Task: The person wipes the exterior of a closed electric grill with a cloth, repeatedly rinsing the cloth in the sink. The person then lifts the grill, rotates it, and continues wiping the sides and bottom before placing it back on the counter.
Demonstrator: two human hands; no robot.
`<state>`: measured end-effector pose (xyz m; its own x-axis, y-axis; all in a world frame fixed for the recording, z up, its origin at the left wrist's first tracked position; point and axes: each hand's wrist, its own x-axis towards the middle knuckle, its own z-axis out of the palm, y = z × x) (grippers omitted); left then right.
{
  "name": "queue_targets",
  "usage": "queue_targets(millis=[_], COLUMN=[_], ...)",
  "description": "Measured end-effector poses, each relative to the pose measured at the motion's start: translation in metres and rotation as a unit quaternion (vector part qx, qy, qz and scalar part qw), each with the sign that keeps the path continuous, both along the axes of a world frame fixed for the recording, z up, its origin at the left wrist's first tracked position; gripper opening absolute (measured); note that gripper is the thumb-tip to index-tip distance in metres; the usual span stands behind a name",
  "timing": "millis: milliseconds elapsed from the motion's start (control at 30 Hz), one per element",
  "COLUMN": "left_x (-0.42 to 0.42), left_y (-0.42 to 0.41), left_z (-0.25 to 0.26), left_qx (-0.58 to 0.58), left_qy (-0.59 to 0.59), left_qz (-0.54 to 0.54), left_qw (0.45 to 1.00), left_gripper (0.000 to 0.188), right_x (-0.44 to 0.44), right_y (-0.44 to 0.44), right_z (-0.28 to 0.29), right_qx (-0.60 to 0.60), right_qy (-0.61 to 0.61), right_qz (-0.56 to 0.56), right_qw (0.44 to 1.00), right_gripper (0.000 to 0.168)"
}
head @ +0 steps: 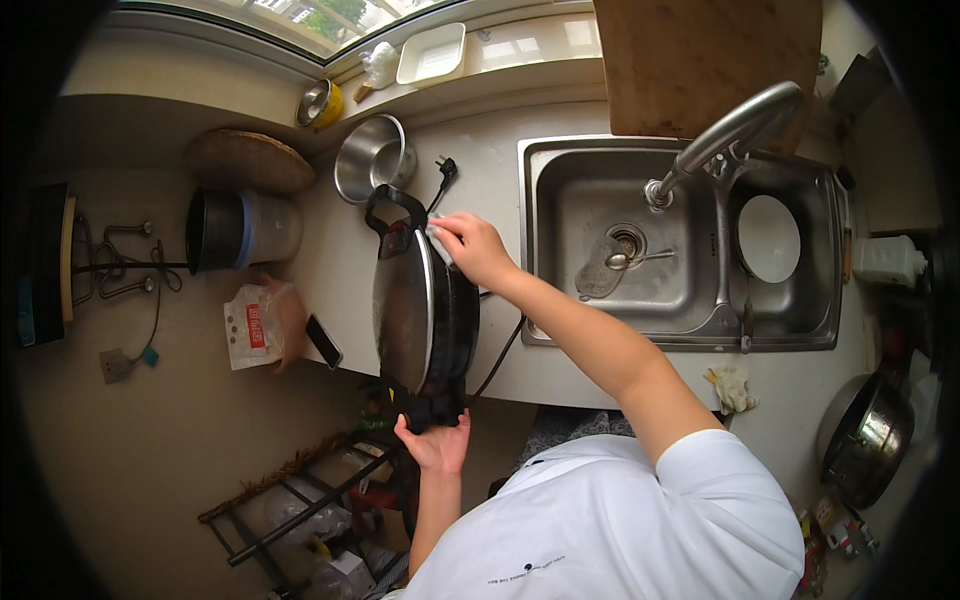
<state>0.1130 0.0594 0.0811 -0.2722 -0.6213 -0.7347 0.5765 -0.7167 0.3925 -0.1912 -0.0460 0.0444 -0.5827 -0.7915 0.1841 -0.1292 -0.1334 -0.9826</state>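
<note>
An electric griddle [405, 315], black with a pale metal rim, stands tilted up on its edge at the counter's front. My left hand [439, 446] grips its near end from below, thumb and fingers on either side. Against the rim near the far handle [394, 202], my right hand [469, 244] pinches a whitish cloth [441, 241]; the cloth is mostly hidden by the fingers. The griddle's power cord [504, 352] hangs in a loop beneath my right forearm, and its plug [448, 169] lies on the counter behind.
A steel pot [375, 157] sits beyond the griddle. To the right is a double sink [529, 225] with a tall faucet [739, 139], a spoon [616, 261] and a white bowl [770, 238]. A phone [324, 341] and a plastic bag [247, 322] lie at the left edge.
</note>
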Motion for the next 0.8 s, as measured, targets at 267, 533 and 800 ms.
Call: queue_targets(millis=[267,533,800], left_x=[0.01,0.007,0.023], left_y=[0.001,-0.01,-0.014], left_z=[0.011,0.014,0.018], left_qx=[-0.011,0.008,0.01], left_qy=[-0.027,-0.023,-0.026], left_qz=[-0.006,-0.013,-0.017], left_qw=[1.0,1.0,0.999], left_gripper=[0.066,0.065,0.065], right_x=[0.089,0.012,0.04], right_y=[0.099,-0.003,0.039], right_z=[0.0,-0.021,-0.013], right_qx=[-0.123,-0.017,-0.093], right_qy=[0.096,-0.001,0.045], right_qz=[-0.038,0.02,0.006], right_qw=[0.987,1.0,0.995], right_gripper=[0.034,0.024,0.026])
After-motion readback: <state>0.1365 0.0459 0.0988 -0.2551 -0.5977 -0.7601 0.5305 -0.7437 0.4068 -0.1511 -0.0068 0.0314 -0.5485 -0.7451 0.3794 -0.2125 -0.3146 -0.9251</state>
